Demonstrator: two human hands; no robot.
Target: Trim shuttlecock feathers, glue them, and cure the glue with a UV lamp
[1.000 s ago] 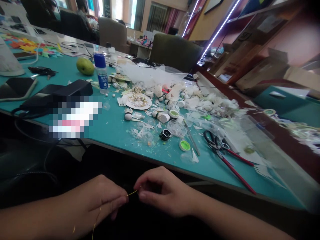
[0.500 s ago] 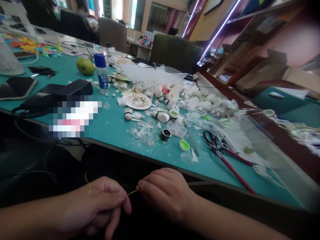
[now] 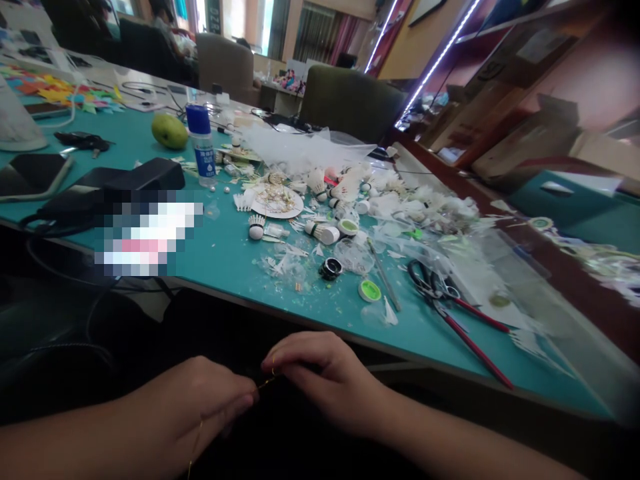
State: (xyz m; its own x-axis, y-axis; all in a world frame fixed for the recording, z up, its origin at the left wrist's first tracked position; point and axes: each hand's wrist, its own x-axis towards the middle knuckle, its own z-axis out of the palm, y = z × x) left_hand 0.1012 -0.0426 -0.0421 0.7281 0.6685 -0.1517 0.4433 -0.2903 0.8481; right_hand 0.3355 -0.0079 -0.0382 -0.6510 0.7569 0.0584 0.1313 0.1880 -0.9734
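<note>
A thin, kinked gold wire (image 3: 266, 383) runs across the short gap between my two hands, below the table's front edge. My left hand (image 3: 207, 393) pinches it between thumb and bent fingers, and one loose end trails down over the wrist. My right hand (image 3: 325, 380) is closed at the fingertips on the other end, where a small bit of wire curls up by the fingers. On the table, a white paper disc (image 3: 273, 208) carries a tangle of similar gold strands. Several feather shuttlecocks (image 3: 257, 228) lie around it.
The green table (image 3: 240, 267) holds a glue bottle (image 3: 204, 150), a mango (image 3: 169, 131), red-handled pliers (image 3: 475, 347), an open green pot (image 3: 369, 289), a black ring-shaped part (image 3: 331, 269) and plastic scraps. Boxes (image 3: 535, 133) stand at right; people sit at the back left.
My left hand has turned over, back of the hand up, and its fingers have closed in. The wire's loose end now hangs down. My right hand has rolled slightly and shifted left.
</note>
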